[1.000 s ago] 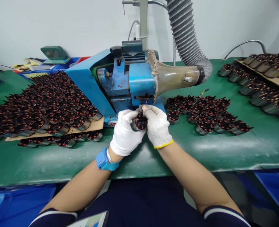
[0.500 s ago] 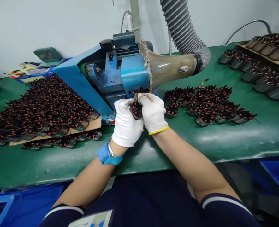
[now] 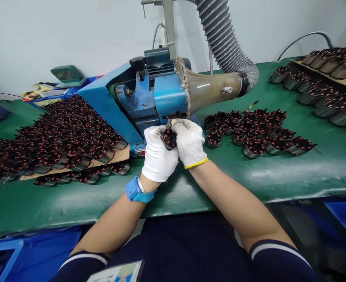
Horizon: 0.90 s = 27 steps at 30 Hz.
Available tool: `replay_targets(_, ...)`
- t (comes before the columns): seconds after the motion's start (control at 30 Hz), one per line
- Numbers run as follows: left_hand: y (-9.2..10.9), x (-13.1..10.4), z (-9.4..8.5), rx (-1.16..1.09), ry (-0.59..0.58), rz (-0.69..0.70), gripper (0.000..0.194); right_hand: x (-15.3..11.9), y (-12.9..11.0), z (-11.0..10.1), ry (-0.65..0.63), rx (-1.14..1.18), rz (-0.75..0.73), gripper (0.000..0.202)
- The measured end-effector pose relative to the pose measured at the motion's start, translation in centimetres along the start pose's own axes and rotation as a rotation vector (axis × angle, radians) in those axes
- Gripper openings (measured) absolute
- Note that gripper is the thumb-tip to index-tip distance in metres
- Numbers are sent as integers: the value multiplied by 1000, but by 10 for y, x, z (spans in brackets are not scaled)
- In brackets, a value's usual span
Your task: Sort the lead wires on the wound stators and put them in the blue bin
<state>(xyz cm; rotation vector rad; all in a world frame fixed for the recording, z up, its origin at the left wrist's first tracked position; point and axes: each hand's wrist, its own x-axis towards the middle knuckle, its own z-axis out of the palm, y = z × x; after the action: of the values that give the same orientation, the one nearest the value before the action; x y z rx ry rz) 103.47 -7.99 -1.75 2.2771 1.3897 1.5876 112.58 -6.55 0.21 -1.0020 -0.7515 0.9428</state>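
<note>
A motor stator (image 3: 170, 138), a metal ring with black insulation and copper windings, is held just below the opening of a blue grinding machine (image 3: 170, 94). My left hand (image 3: 160, 154), in a white glove, is closed around the stator's left side and underside. From the right, my right hand (image 3: 190, 140), in a white glove with a yellow cuff edge, pinches at the stator's upper edge by the machine. What its fingertips grip there, perhaps a wire end, is too small to make out.
Many stators (image 3: 58, 141) crowd a cardboard sheet at left. A smaller group (image 3: 255, 131) stands right of the machine, and more stators (image 3: 322, 90) fill the far right. A grey duct hose (image 3: 228, 39) joins the machine's brownish funnel (image 3: 211, 88). Blue bins (image 3: 44, 250) sit below the table edge.
The camera view has shifted slightly, so the machine and left-hand stators appear further right and lower. Both hands keep nearly the same hold on the stator at the machine.
</note>
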Motion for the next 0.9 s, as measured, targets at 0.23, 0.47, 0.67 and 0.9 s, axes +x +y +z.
replay_targets(0.23, -4, -22, -16, -210, -59, -24, 61, -48, -31, -49, -379, -268, -36, 32)
replay_targets(0.47, 15, -14, -28, -464, -445, -262, 68, -45, -55, -91, -675, -786, -117, 18)
replay_targets(0.67, 16, -15, -29, -518, -436, -360, 65, -32, -38, -103, -244, -9, 135, 22)
replay_targets(0.9, 12, -15, -32, -291, -367, -184, 63, -44, -22, -86, -346, -151, 29, 63)
